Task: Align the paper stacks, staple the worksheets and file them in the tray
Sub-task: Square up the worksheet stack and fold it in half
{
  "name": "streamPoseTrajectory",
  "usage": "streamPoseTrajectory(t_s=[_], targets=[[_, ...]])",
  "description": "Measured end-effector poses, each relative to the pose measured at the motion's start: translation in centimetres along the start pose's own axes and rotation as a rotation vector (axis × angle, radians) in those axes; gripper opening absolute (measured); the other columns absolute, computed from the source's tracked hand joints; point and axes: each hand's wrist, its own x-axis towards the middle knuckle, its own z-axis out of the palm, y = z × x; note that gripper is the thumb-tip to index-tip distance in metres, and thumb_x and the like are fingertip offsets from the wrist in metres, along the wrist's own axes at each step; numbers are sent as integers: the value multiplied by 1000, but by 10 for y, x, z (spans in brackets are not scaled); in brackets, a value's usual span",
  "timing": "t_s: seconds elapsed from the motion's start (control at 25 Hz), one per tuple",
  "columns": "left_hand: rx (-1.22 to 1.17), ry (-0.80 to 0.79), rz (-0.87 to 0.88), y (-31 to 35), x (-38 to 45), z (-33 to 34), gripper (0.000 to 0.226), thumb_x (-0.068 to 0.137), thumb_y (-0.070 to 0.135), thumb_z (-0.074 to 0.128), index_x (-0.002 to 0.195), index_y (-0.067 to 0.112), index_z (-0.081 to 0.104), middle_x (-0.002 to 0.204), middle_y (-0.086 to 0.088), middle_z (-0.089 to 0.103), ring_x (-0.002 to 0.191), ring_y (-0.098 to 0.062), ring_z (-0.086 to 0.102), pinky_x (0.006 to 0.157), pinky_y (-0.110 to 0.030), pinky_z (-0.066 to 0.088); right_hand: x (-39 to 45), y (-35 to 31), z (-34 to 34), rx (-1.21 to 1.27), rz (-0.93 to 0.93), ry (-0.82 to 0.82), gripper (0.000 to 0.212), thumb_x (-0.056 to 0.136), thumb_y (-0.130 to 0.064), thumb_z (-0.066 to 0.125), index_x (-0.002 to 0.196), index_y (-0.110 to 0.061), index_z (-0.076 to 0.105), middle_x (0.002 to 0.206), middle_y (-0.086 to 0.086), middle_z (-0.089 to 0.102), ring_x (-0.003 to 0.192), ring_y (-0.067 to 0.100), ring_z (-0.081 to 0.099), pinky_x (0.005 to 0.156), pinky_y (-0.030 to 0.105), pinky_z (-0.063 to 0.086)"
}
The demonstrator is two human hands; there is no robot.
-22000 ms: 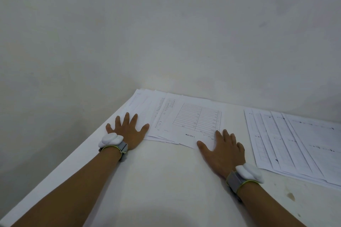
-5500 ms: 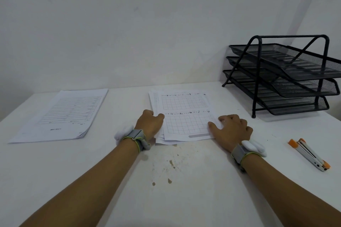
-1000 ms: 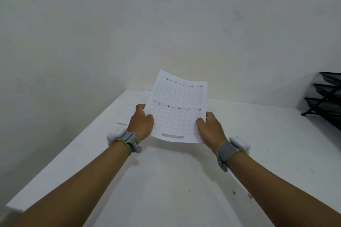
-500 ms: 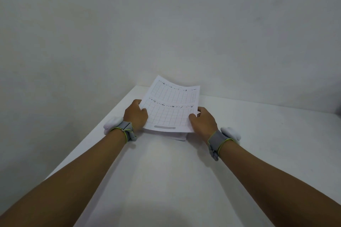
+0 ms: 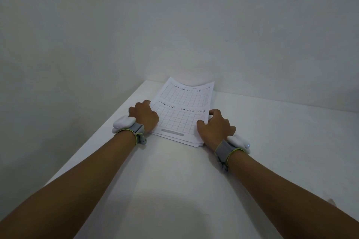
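Left hand [image 5: 144,115] and right hand [image 5: 214,127] curled against the two side edges of the worksheet stack [image 5: 182,111] lying on the white table [image 5: 174,180] by the wall: squaring step, probably; next, near edges evened, then stapler and tray, neither in view.

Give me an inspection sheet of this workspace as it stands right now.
Surface: plain white table, small dark speck near its right edge.
Job's things: stack of white grid-printed worksheets lying on the table, far edge curling up, lower edges slightly fanned; stapler and tray out of view.
Clutter: nothing seen.
Grippers: left hand grips the stack's left edge; right hand grips its right edge, fingers curled; grey wristbands with white pods on both wrists.
Cables: nothing seen.
Surroundings: bare white wall behind and left.
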Motion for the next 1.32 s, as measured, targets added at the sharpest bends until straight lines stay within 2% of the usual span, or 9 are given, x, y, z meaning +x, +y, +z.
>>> streamPoseTrajectory(t_s=[0.16, 0.36, 0.52, 0.6, 0.76, 0.92, 1.12, 1.24, 1.32], targets=[[190, -14, -108, 4, -4, 0, 30, 79, 41, 47, 96, 17, 45, 111, -12, 49, 108, -36, 41, 81, -41, 30, 2, 2, 2, -218, 54, 28, 42, 75, -48, 60, 105, -19, 57, 105, 2, 54, 92, 24, 35, 77, 37, 18], [44, -137, -92, 18, -3, -17, 36, 89, 40, 46, 69, 11, 46, 73, -3, 51, 74, -26, 51, 68, -30, 35, 4, 2, -11, -211, 100, -105, 40, 82, -49, 56, 111, -22, 63, 115, 5, 54, 113, 30, 44, 85, 39, 28], [-71, -232, -118, 18, -10, -33, 29, 95, 32, 48, 78, 8, 49, 75, -5, 51, 80, -28, 51, 68, -29, 37, 7, 3, -21, -199, 60, -196, 31, 86, -41, 52, 97, -18, 69, 117, 8, 64, 112, 31, 52, 88, 37, 29], [-80, -262, -102, 16, -17, -40, 22, 95, 26, 48, 78, 11, 49, 93, -8, 51, 85, -28, 48, 66, -27, 36, 2, 5, -26, -199, 44, -217, 35, 88, -41, 53, 108, -18, 70, 122, 6, 63, 116, 30, 51, 94, 36, 30], [-264, -240, -10, 11, -35, -43, 35, 96, 14, 44, 130, 9, 48, 125, -12, 55, 109, -31, 53, 79, -27, 36, -15, 10, -36, -184, 39, -222, 41, 88, -43, 56, 120, -18, 66, 127, 8, 58, 120, 30, 50, 99, 36, 33], [-517, -126, 106, 9, -73, -45, 20, 96, 14, 43, 111, 25, 48, 100, 3, 61, 76, -6, 54, 59, -18, 36, -24, 20, -60, 6, 44, -294, 43, 91, -34, 58, 125, -8, 63, 131, 11, 58, 124, 31, 50, 104, 35, 36], [-744, -81, 216, 31, -115, -53, 18, 98, 22, 46, 113, 31, 47, 97, 25, 57, 85, 3, 57, 67, -16, 42, -24, 37, -103, 597, 159, -315, 26, 91, -20, 61, 112, -8, 51, 94, 10, 58, 83, 24, 57, 78, 36, 50], [-856, -123, 266, 55, -139, -56, 20, 96, 21, 49, 113, 30, 52, 103, 20, 64, 90, -3, 63, 72, -21, 48, -26, 47, -144, 756, 144, -260, 20, 92, -9, 54, 110, -5, 61, 95, 12, 62, 82, 26, 59, 74, 40, 53], [-895, -172, 286, 72, -152, -58, 21, 93, 15, 50, 106, 30, 54, 100, 15, 67, 89, -9, 64, 73, -25, 50, -30, 54, -169, 741, 55, -146, 17, 93, -8, 51, 106, -12, 60, 96, 7, 64, 77, 21, 60, 65, 32, 53]])
